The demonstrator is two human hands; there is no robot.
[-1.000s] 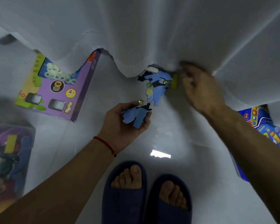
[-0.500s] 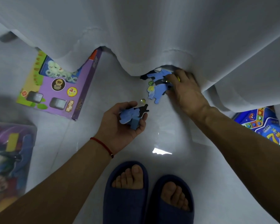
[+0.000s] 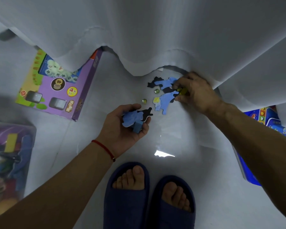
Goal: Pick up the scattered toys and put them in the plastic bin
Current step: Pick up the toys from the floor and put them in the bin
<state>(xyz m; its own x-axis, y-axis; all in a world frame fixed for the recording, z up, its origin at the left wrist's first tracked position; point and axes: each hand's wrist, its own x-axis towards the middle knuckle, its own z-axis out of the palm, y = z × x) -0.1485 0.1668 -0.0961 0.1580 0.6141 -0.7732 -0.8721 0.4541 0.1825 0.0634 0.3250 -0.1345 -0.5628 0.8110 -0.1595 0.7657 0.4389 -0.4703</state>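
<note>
The left hand (image 3: 122, 128) lies palm up above the floor (image 3: 106, 80), its fingers curled round a small bundle: one light-blue foam piece (image 3: 130, 119), one black piece (image 3: 146, 112) jutting out toward the curtain, and one blue block (image 3: 137, 127) under them. The right hand (image 3: 194, 91) reaches to the curtain's hem, its fingertips (image 3: 177, 84) bent down onto the pile of foam pieces (image 3: 165, 90) and pinching what seems to be a yellow-green bit (image 3: 182, 91), though shadow blurs it. That pile holds two light-blue shapes, one of them with a yellow patch, and at least two black ones beneath; the exact count is hard to read. Two glass marbles (image 3: 156, 91) sit on the tiles just left of the pile, well apart from each other. The plastic bin (image 3: 30, 129), already holding toys, stands at the left edge, well apart from both hands. One purple game box (image 3: 59, 90) lies half under the white curtain (image 3: 155, 38); one blue game box (image 3: 271, 119) shows at the right. Two dark slippers (image 3: 127, 195) stand below.
</note>
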